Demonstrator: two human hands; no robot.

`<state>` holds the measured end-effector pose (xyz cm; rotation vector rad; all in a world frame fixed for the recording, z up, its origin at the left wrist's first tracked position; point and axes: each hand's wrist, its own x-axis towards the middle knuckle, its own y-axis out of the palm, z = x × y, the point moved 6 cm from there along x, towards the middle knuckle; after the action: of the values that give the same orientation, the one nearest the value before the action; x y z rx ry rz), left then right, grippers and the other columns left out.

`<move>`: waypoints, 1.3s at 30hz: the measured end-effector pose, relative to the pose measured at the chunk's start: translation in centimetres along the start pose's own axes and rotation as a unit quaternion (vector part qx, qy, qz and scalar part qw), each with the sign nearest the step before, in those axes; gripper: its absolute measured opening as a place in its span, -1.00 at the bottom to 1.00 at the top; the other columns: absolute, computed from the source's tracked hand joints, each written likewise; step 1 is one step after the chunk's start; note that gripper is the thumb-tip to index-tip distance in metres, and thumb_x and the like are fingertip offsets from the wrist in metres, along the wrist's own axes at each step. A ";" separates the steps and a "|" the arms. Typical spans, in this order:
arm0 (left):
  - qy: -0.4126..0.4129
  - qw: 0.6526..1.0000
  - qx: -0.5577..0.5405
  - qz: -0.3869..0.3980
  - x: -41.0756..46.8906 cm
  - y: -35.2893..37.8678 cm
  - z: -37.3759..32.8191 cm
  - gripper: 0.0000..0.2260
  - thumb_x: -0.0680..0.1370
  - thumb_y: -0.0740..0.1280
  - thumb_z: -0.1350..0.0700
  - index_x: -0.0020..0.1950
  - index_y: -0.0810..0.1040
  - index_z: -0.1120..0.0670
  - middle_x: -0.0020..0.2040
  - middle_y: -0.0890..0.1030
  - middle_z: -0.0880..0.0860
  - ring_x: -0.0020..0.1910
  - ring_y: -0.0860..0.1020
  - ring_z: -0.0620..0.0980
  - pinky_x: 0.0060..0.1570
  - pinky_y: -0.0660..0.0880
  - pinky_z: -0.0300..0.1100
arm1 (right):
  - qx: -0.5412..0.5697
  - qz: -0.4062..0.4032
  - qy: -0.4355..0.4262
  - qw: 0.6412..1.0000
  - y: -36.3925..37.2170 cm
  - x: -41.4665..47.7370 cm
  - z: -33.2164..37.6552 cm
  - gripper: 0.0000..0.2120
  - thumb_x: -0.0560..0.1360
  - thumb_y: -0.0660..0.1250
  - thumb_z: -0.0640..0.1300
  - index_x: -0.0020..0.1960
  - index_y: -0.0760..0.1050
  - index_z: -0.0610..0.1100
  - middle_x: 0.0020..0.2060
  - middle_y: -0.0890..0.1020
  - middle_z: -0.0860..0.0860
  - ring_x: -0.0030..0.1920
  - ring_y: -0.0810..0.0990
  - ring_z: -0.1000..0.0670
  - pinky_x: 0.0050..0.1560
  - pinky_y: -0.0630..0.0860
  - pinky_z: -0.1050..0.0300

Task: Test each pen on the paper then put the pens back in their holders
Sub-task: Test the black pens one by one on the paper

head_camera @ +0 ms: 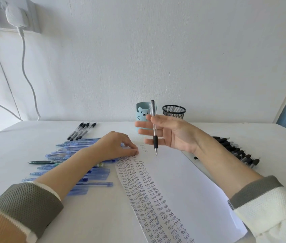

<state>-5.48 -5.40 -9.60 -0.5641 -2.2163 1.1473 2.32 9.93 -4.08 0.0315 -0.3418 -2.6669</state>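
A white sheet of paper lies on the table, with columns of the word "Test" written down its left side. My left hand rests on the sheet's top left corner, fingertips down on the paper. Above the sheet's top edge, my right hand pinches a clear pen with a black grip between thumb and fingers. The pen stands upright, its tip pointing down just above the paper. A light blue bear holder and a black mesh holder stand at the back against the wall; no pens show above their rims.
Several blue pens and one green pen lie in rows left of the paper, partly under my left forearm. Black-capped pens lie behind them. A row of black-grip pens lies right of the paper. White cables hang from a wall socket.
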 end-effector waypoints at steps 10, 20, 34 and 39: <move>-0.031 0.998 -0.026 -0.049 0.3 -1.6 0.2 -0.85 0.53 0.39 -0.05 0.02 0.70 -0.05 -0.10 0.66 -0.20 -0.07 0.60 -0.26 0.02 0.47 -0.35 | -0.647 -0.032 0.058 0.760 -1.4 0.6 -2.4 -0.71 0.44 0.51 -0.05 0.15 0.66 -0.06 -0.36 0.57 0.21 -0.36 0.48 0.25 -0.34 0.34 0.44; -0.023 0.993 -0.083 0.082 0.1 0.9 -3.4 -0.79 0.49 0.46 0.00 0.12 0.64 -0.10 -0.05 0.69 -0.12 -0.07 0.60 -0.19 -0.01 0.47 -0.41 | -0.547 -0.153 0.035 0.822 -7.1 0.9 -0.2 -0.87 0.53 0.41 -0.03 -0.02 0.66 -0.08 -0.24 0.64 0.09 -0.26 0.56 0.12 -0.20 0.45 0.22; -0.050 0.961 0.001 -0.271 0.9 -9.2 -0.4 -0.86 0.54 0.40 0.15 0.07 0.69 0.09 -0.04 0.66 0.05 -0.18 0.55 -0.08 -0.12 0.40 -0.34 | -0.674 -0.335 0.172 0.635 -17.2 -0.3 -0.4 -0.65 0.50 0.18 -0.39 0.24 0.53 -0.28 0.20 0.56 -0.22 0.18 0.56 -0.21 0.24 0.51 -0.02; -0.221 0.941 0.036 -0.255 0.2 -9.6 7.9 -0.82 0.55 0.39 0.10 0.10 0.62 0.16 -0.07 0.66 0.08 -0.13 0.59 0.02 -0.05 0.42 -0.21 | -0.700 -0.330 0.158 0.613 -18.2 0.0 -0.6 -0.77 0.47 0.19 -0.40 -0.03 0.60 -0.25 -0.05 0.59 -0.19 0.03 0.56 -0.22 -0.02 0.55 0.08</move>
<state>-11.79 -15.18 -5.19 0.3308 -2.4610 1.1367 -5.53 25.59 -9.10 0.1521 2.2336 -2.6247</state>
